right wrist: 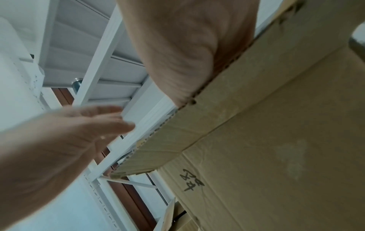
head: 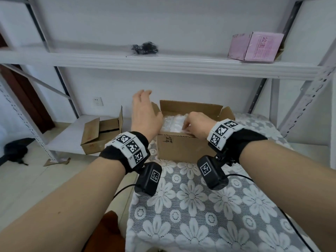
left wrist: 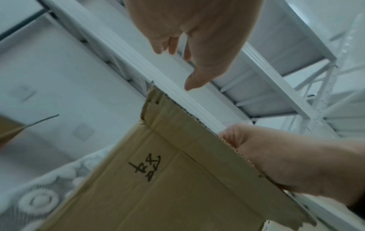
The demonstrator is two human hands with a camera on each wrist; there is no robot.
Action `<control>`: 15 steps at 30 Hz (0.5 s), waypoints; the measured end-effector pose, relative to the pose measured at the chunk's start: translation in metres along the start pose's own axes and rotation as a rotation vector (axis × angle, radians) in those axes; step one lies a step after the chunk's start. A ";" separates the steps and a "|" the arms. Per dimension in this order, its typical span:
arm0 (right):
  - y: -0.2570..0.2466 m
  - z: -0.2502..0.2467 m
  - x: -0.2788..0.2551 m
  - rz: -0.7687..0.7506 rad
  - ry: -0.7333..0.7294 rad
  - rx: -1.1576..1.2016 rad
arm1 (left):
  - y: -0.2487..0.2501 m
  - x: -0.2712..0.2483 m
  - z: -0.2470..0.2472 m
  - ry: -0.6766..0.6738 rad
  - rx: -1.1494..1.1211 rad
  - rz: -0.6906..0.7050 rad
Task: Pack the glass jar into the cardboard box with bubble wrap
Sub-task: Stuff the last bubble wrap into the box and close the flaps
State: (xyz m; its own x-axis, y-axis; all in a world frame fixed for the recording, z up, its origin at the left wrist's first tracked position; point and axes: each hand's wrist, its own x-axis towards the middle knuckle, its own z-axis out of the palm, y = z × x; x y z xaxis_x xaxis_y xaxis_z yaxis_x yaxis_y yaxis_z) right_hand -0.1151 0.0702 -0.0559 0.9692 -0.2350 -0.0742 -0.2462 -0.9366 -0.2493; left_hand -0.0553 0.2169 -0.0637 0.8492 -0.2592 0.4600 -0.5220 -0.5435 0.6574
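Observation:
An open cardboard box (head: 181, 148) stands on the table with its flaps up, and white bubble wrap (head: 172, 122) fills the inside. No glass jar shows; the wrap covers whatever is in the box. My right hand (head: 196, 124) reaches over the front wall, its fingers curled down into the wrap. The left hand (head: 145, 110) hovers above the box's left flap with straight, spread fingers and holds nothing. In the left wrist view the left hand (left wrist: 197, 39) hangs over the box (left wrist: 158, 195). The right wrist view has the right hand (right wrist: 183, 54) behind the box's front flap (right wrist: 276, 140), fingers hidden.
A lace cloth with white flowers (head: 200, 206) covers the table. A second open cardboard box (head: 103, 135) sits on the low shelf at the left. On the upper shelf lie a pink box (head: 256, 47) and a black bundle (head: 145, 48). A black bag (head: 14, 150) is on the floor.

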 end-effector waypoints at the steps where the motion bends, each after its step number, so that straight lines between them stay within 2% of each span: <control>1: -0.001 -0.002 0.000 -0.002 -0.014 0.001 | -0.004 0.001 0.000 -0.044 -0.025 -0.083; 3: -0.003 -0.007 -0.002 0.001 0.005 0.027 | -0.012 0.002 0.002 -0.145 -0.142 -0.235; 5: -0.005 -0.011 -0.002 0.013 0.105 0.058 | -0.018 0.001 0.008 -0.197 -0.259 -0.272; 7: -0.008 -0.013 0.000 0.024 0.182 0.055 | -0.022 -0.002 0.015 -0.206 -0.308 -0.237; 9: -0.010 -0.013 0.003 0.026 0.188 0.043 | -0.022 -0.007 0.019 -0.207 -0.296 -0.185; 15: -0.013 -0.007 0.016 0.049 0.049 0.060 | -0.025 -0.017 0.023 -0.185 -0.160 -0.030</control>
State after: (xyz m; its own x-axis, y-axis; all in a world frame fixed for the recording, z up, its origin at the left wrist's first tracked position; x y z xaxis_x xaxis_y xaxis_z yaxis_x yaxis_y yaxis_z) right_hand -0.0968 0.0764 -0.0468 0.9550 -0.2936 -0.0410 -0.2919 -0.9070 -0.3037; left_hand -0.0549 0.2168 -0.1012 0.8570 -0.3947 0.3312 -0.4896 -0.4232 0.7624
